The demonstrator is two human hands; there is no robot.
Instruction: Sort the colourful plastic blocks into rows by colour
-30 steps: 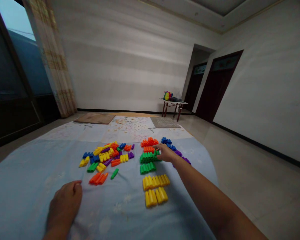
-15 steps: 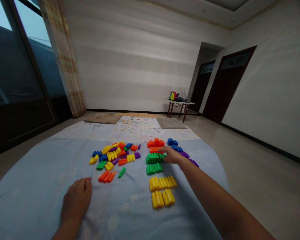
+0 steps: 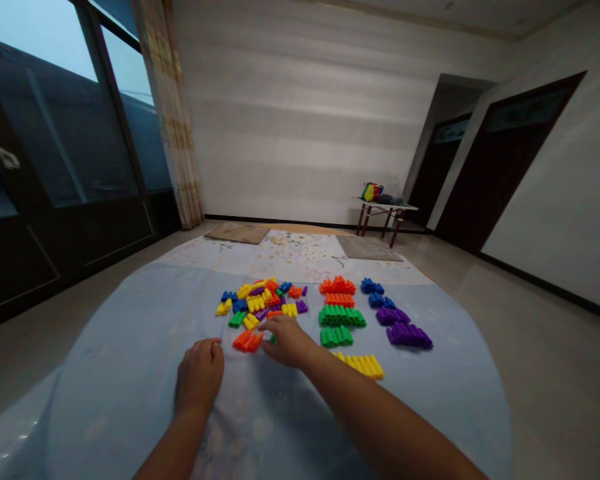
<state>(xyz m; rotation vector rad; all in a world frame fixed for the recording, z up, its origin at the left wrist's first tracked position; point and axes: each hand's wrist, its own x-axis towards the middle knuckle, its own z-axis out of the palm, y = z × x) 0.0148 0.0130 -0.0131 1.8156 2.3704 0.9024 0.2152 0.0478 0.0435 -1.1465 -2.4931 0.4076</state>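
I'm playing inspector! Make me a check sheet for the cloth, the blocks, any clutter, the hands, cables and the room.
Surface: light-blue cloth, flowered white covering beyond.
Job's things: mixed pile of plastic blocks in the middle; to its right, same-colour groups of orange, green, yellow, blue and purple.
Clutter: brown flat pad and grey flat pad at the far end.
Grippers: left hand rests on the cloth, apparently holding nothing; right hand is at a partly hidden green block, grip unclear.
Cables: nothing seen on the cloth.
Surroundings: curtain, dark doors, side table with a colourful bag.
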